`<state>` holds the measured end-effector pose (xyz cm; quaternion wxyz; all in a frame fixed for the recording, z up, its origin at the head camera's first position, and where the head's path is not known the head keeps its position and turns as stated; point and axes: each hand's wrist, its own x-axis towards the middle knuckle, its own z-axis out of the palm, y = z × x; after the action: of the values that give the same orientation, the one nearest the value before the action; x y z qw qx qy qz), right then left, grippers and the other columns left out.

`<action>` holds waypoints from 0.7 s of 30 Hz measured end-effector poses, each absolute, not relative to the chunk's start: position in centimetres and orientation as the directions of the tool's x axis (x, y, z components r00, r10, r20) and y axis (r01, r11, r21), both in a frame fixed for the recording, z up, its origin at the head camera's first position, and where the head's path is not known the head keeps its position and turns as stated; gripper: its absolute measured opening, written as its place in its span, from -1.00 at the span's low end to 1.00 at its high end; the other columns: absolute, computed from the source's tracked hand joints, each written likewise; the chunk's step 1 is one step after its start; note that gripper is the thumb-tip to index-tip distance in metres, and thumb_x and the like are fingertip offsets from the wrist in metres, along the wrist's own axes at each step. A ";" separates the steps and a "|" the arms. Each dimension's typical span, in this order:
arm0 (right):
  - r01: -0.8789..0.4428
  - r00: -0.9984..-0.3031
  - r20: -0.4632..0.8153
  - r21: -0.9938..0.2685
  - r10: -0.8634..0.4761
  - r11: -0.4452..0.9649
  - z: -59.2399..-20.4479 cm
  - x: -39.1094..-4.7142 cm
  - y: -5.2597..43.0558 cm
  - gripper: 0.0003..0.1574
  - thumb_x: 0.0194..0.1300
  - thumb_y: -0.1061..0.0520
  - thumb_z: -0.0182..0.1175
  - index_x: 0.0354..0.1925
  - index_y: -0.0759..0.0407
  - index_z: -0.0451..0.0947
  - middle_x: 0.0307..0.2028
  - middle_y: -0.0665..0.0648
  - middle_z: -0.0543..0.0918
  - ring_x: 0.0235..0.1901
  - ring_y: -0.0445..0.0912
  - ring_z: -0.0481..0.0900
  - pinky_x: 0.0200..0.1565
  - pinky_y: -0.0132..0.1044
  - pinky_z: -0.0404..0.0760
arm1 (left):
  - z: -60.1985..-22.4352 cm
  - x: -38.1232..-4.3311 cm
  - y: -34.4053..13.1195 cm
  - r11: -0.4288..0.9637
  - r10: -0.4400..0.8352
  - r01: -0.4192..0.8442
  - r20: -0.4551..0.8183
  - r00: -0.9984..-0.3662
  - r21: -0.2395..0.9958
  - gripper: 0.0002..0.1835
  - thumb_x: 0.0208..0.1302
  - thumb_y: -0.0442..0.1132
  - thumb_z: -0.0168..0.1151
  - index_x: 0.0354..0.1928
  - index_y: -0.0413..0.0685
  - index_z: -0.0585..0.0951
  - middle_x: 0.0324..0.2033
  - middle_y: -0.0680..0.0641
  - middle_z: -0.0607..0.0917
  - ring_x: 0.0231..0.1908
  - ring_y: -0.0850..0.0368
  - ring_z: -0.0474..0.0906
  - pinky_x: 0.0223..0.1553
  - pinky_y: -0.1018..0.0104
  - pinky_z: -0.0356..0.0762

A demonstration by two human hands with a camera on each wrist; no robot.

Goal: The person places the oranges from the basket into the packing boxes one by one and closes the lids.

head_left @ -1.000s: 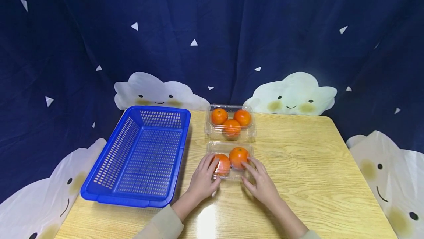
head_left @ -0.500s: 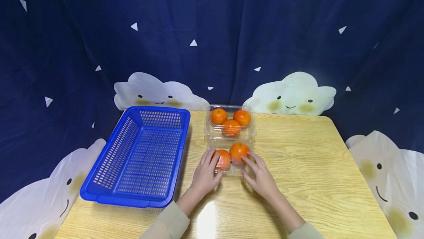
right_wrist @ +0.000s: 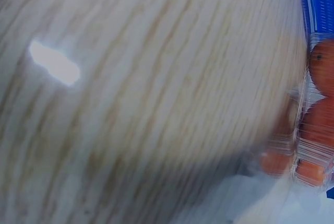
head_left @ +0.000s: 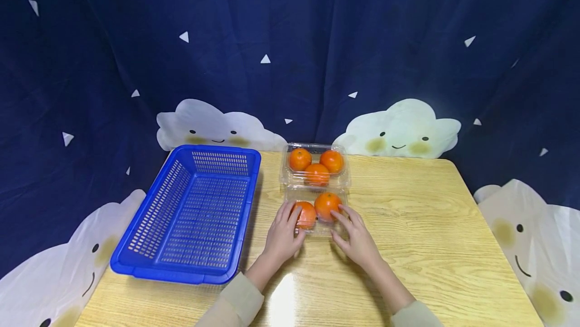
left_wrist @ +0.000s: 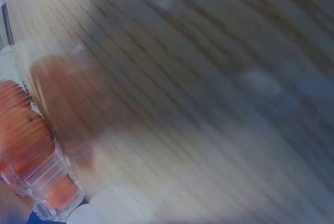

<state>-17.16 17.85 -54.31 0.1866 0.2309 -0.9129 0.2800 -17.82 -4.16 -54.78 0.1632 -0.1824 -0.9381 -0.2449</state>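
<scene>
Two round, glossy orange-red fruits (head_left: pixel 328 207) sit in a clear plastic clamshell box (head_left: pixel 323 228) at the front middle of the table. My left hand (head_left: pixel 282 234) grips the box's left front side, its fingers curved over the left fruit (head_left: pixel 307 215). Opposite it, my right hand (head_left: pixel 355 236) holds the right side, thumb at the front corner. Right behind stands a second clear box (head_left: pixel 290 178) with three similar fruits (head_left: pixel 317 174). Part of the fruit shows through ribbed plastic at the left edge of the left wrist view and the right edge of the right wrist view.
To the left, a blue perforated plastic basket (head_left: pixel 246 201) stands on the wooden table (head_left: pixel 421 226). A dark blue curtain (head_left: pixel 299 24) with cloud faces and white triangles hangs behind and beside the table.
Both hands have moved the front box away from me, up against the rear box. The rear box and the basket have not moved.
</scene>
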 end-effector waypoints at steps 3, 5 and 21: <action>-0.525 -0.825 0.468 -0.429 -0.316 0.735 -54.3 -17.3 17.9 -0.38 0.02 0.11 0.32 0.10 0.16 0.45 0.16 0.30 0.35 0.17 0.17 0.28 0.02 0.11 0.43 | -54.8 -17.9 -4.1 0.813 0.258 0.421 0.400 -0.879 0.402 -0.41 -0.05 -0.16 0.10 0.13 -0.13 0.43 0.22 -0.18 0.33 0.25 -0.14 0.18 0.14 0.04 0.32; -0.526 -0.825 0.468 -0.430 -0.317 0.734 -54.2 -17.4 17.9 -0.38 0.02 0.11 0.31 0.10 0.16 0.45 0.16 0.30 0.35 0.16 0.18 0.28 0.03 0.11 0.43 | -54.8 -18.0 -4.1 0.814 0.253 0.417 0.399 -0.881 0.404 -0.42 -0.04 -0.15 0.10 0.13 -0.12 0.43 0.22 -0.17 0.33 0.25 -0.13 0.18 0.15 0.05 0.31; -0.504 -0.845 0.432 -0.452 -0.314 0.736 -53.9 -17.4 17.9 -0.40 0.06 0.11 0.29 0.12 0.14 0.44 0.18 0.27 0.34 0.19 0.15 0.25 0.06 0.11 0.39 | -54.6 -18.1 -3.9 0.814 0.244 0.398 0.373 -0.895 0.423 -0.40 -0.04 -0.16 0.09 0.15 -0.11 0.41 0.24 -0.14 0.30 0.28 -0.11 0.13 0.19 0.05 0.26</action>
<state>-17.39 17.90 -53.92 0.1659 0.2230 -0.9168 0.2868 -18.06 -3.94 -54.61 0.1525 -0.1708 -0.9400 -0.2528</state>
